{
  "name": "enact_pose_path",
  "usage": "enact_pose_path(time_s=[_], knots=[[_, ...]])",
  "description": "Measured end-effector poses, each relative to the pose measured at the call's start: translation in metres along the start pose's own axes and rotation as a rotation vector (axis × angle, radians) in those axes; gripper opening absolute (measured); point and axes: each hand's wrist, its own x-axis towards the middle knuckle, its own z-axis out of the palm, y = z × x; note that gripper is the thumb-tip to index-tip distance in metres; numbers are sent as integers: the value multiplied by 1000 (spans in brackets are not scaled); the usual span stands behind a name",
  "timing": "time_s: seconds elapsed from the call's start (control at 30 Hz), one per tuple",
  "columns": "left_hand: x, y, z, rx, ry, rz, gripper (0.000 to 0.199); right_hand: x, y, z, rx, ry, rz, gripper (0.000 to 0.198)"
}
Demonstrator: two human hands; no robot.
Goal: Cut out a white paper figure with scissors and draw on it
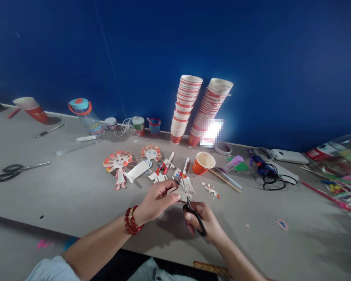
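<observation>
With 12 o'clock toward the blue wall (134, 58), I see the white paper piece (181, 194) at 3 o'clock from the left hand (155, 201) and between 10 and 11 o'clock from the right hand (210, 221). The black-handled scissors (196, 217) meet its near edge. The grey worktop (84, 199) runs up to the wall. Taken from the hands, two stacks of paper cups (188, 101) stand toward 12 o'clock, an orange cup (199, 167) at 1 o'clock; a paper figure (119, 163) lies at 10 o'clock, loose scissors (15, 169) near 9 o'clock. The left hand is closed, pinching the white paper piece between thumb and fingers. The right hand is closed around the scissor handles; I cannot tell the blade opening.
</observation>
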Motion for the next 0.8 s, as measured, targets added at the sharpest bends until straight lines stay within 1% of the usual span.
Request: enact_pose_path(time_s=[0.23,0.4,0.5,0.57,0.7,0.8], knots=[[-1,-2,-1,10,-20,5,12,0,2,0,7,3,-4,61],[-2,1,-3,85,67,91,13,0,2,1,-14,-12,8,60],[-2,1,-3,120,82,94,14,0,3,2,8,-20,13,60],[-2,-1,-3,112,75,84,13,0,4,2,34,-35,9,60],[-3,-4,-2,96,26,87,11,-1,1,1,51,-65,-50,60],[-3,-6,0,89,12,63,11,-1,-2,1,61,-78,-70,60]])
